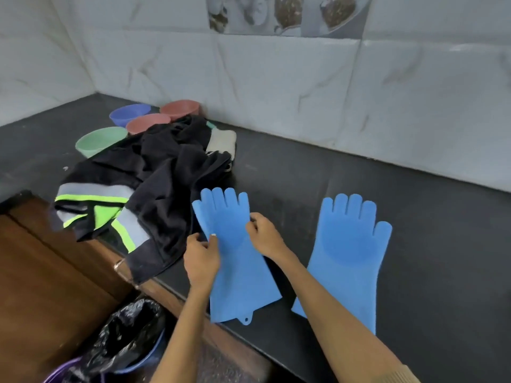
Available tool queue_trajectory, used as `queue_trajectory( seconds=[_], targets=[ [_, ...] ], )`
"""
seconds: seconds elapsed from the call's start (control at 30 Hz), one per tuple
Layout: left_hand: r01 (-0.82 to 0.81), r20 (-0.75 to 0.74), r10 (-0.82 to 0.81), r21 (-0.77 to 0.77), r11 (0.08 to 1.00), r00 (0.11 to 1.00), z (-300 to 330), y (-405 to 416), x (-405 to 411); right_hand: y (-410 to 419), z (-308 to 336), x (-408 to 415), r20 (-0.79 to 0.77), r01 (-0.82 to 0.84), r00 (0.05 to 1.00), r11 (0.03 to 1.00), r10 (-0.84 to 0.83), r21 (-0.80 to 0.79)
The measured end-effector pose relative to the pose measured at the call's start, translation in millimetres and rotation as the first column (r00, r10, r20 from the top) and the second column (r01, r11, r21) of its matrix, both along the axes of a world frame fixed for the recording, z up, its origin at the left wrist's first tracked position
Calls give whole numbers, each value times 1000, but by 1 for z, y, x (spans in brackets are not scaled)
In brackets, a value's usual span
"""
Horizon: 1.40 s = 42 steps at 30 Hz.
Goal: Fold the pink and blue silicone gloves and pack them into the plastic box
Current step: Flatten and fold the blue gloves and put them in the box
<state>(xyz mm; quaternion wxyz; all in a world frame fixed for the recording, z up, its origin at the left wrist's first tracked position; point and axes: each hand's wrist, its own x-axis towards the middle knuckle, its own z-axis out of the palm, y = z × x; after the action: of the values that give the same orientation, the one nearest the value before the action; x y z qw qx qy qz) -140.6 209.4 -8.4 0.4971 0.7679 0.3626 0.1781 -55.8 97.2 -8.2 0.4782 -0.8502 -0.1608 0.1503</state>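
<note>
Flat on the dark counter [359, 172] lie two blue gloves, long axes running away from the person, fingers toward the tiled wall [276, 78], cuffs at the near edge. On the left glove [237, 261], the left hand [200, 258] pinches one side and the right hand [261, 233] pinches the other. Well apart, the right glove [351, 258] lies untouched.

Bare dark stone worktop [345, 172] along the back edge and right side, heaped black clothing [166, 172] and coloured plastic bowls [138, 120] crowding the left end
</note>
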Motion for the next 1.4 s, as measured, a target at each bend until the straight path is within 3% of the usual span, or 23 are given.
queue_trajectory(
  seconds=[0.07,0.17,0.43,0.67,0.8,0.87,1.0,1.17,1.4],
  targets=[
    [116,76,-100,-246,962,992,10,-2,7,-5,7,0,-56,-13,998,993,19,113],
    [249,146,-205,-446,860,968,20,-16,15,-19,14,-4,-75,48,997,975,-32,219],
    [532,226,-486,-462,709,844,38,-85,36,-117,33,-9,32,282,952,912,-305,300],
    [770,147,-782,-355,529,605,31,-180,58,-242,20,-20,87,526,813,790,-576,314],
    [855,125,-869,-288,431,480,21,-217,66,-298,9,-39,90,650,721,716,-687,254],
    [874,78,-889,-239,423,452,16,-229,69,-319,4,-50,77,696,690,689,-720,201],
    [868,-85,-868,-58,494,489,9,-249,68,-344,-2,-67,17,731,676,674,-736,110],
    [787,-211,-759,187,588,616,5,-260,57,-356,-2,-76,-14,783,621,620,-783,55],
    [764,-211,-744,321,560,634,8,-266,54,-356,-6,-78,-89,844,536,533,-840,49]
  ],
)
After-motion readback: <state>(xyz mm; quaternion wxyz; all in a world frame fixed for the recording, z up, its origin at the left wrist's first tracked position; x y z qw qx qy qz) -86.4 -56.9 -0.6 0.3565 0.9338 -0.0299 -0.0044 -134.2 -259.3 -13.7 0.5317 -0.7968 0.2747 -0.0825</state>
